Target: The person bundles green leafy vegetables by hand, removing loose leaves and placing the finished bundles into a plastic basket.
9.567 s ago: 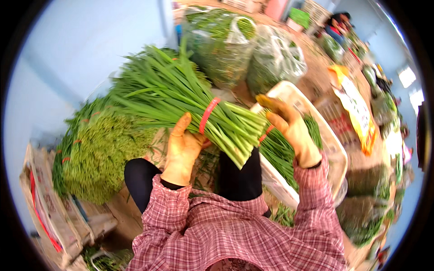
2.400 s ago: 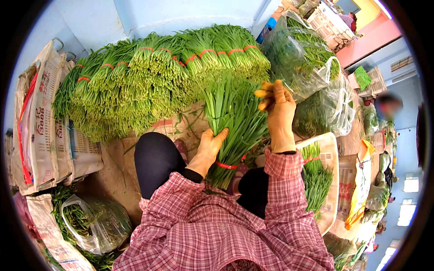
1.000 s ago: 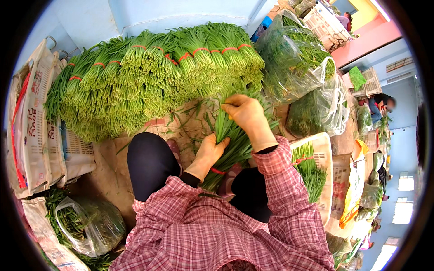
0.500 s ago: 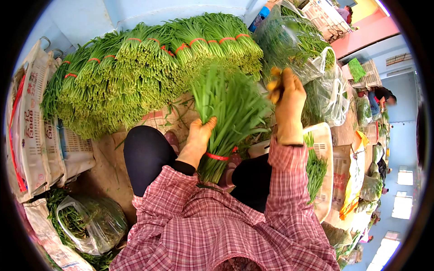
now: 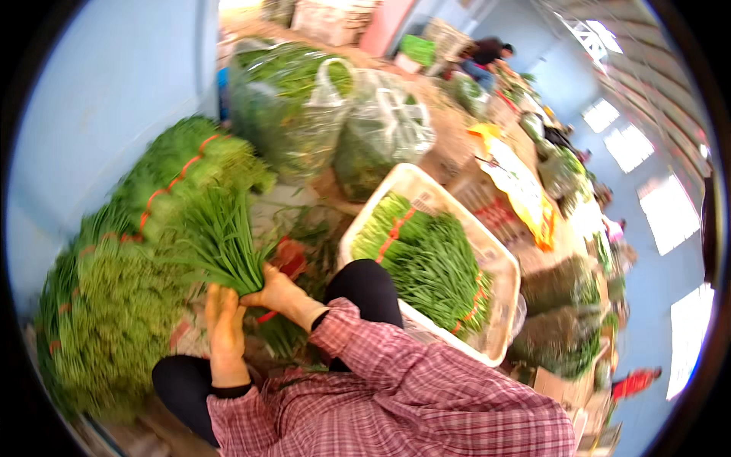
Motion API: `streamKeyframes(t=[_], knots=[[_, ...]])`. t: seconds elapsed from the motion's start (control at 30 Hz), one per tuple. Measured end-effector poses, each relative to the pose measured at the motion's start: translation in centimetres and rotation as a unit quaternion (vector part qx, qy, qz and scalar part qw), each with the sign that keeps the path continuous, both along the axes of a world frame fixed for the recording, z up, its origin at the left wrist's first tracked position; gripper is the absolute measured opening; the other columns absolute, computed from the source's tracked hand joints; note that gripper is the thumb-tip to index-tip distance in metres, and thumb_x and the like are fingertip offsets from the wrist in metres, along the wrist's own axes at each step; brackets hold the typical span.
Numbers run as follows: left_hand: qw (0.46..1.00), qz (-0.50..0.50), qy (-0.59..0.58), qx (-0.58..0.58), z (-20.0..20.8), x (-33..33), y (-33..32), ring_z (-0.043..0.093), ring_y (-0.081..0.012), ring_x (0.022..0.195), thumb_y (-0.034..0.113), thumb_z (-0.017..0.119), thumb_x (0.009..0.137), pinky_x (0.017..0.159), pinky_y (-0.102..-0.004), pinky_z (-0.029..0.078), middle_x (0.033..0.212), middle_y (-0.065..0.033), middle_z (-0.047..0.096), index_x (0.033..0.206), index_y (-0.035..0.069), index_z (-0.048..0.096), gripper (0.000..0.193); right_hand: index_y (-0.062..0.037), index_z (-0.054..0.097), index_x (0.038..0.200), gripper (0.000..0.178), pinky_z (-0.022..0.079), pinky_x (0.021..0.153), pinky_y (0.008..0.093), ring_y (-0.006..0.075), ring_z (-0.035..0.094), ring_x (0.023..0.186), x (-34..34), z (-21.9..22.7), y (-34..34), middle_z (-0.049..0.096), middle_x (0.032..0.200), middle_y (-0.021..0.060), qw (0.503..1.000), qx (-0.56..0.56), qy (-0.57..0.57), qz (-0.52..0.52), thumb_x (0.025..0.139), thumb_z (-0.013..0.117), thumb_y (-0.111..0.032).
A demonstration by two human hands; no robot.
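Observation:
A bunch of garlic chives (image 5: 228, 247) is in front of me, leaf tips toward the upper left and a red band around its lower end. My right hand (image 5: 283, 295) is closed around its middle. Just left of it, my left hand (image 5: 225, 331) has its fingers stretched upward against the bunch's near side, not wrapped round it. The tips of those fingers are partly lost against the leaves. Beyond my left hand lies a big stack of similar bunches (image 5: 126, 293) tied with red bands.
On my right, a pale plastic crate (image 5: 499, 301) holds banded bunches. Behind it stand two clear plastic bags (image 5: 285, 114) of greens. A yellow and white sack (image 5: 518, 183) lies farther right. A blue wall (image 5: 99, 91) rises at left. Another person (image 5: 487, 61) bends over greens in the distance.
My view has swung right, bringing the crate into full sight. The right hand, earlier raised with yellowish bits in it, now grips the bunch; the left hand has loosened from its grip.

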State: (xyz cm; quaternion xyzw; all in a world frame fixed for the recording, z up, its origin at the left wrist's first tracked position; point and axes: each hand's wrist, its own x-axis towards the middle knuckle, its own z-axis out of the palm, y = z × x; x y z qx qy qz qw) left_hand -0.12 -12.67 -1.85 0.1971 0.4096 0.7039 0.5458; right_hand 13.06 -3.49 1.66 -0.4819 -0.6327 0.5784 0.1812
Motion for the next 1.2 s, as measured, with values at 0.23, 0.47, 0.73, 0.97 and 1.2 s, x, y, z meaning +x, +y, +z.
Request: streamKeyframes(t=[0.23,0.47,0.73,0.97,1.2], knots=[[0.977,0.080,0.142,-0.139,-0.8,-1.7,1.2,0.047,-0.0311,0.134,0.053,0.061,0.093,0.110,-0.0448,0.037,0.146,-0.0187,0.046,0.148,0.006,0.041,0.075,0.0022,0.061,0.121,0.042,0.055,0.079,0.0357,0.0235,0.066,0.092,2.6,-2.6,0.7,0.068,0.112,0.0127,0.903,-0.261,0.282,-0.194,0.083,0.077,-0.006],[0.995,-0.043,-0.064,-0.060,0.6,0.6,0.7,0.041,-0.0285,0.135,0.064,0.058,0.090,0.113,-0.0428,0.033,0.151,-0.0154,0.038,0.150,0.001,0.032,0.091,0.0057,0.049,0.136,0.063,0.049,0.097,0.0356,0.0261,0.061,0.111,3.2,-0.3,0.1,0.063,0.123,0.0146,0.925,-0.218,0.308,-0.038,0.084,0.079,-0.014],[0.891,-0.036,0.453,-0.014,-4.1,-0.1,-1.2,0.064,-0.0188,0.103,0.005,0.057,0.094,0.088,-0.0308,0.051,0.116,-0.0102,0.067,0.130,-0.002,0.058,0.037,0.0028,0.064,0.104,0.028,0.055,0.069,0.0345,0.0225,0.067,0.078,1.8,-0.2,0.0,0.069,0.091,0.0156,0.990,-0.072,0.080,-0.093,0.085,0.075,-0.016],[0.989,0.038,-0.069,-0.124,-0.5,0.8,1.8,0.060,-0.0261,0.113,0.006,0.070,0.091,0.093,-0.0402,0.051,0.128,-0.0111,0.061,0.133,0.002,0.054,0.045,0.0064,0.056,0.125,0.052,0.053,0.087,0.0370,0.0265,0.066,0.097,1.0,-0.9,0.6,0.067,0.113,0.0145,0.936,-0.142,0.276,-0.164,0.081,0.080,-0.007],[0.972,0.071,-0.183,-0.131,0.0,0.6,1.7,0.058,-0.0250,0.117,0.016,0.074,0.090,0.100,-0.0409,0.047,0.129,-0.0102,0.060,0.136,0.001,0.051,0.054,0.0033,0.061,0.120,0.039,0.057,0.080,0.0406,0.0263,0.067,0.093,1.5,-1.8,1.9,0.068,0.109,0.0123,0.908,-0.230,0.280,-0.211,0.085,0.075,-0.007]])
